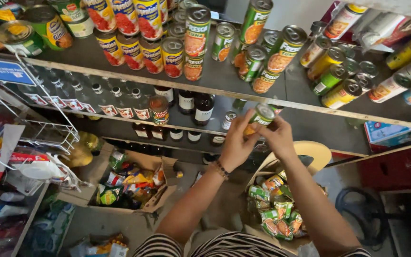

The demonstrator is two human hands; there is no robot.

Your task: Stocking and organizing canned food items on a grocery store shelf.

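Green can (pixel 261 115) gripped between both hands (pixel 258 140) below the shelf (pixel 305 90).

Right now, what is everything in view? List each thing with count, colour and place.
held can: one, green, between both hands under the top shelf
shelf cans: many, green, yellow and red, top shelf
bottles: a row, clear and dark, lower shelf
left box: one, brown, floor, holding packets
right box: one, floor, holding green cans
chair: one, yellow, behind the right box
wire rack: one, white, left
left hand: on the held can, beaded wristband
right hand: on the held can
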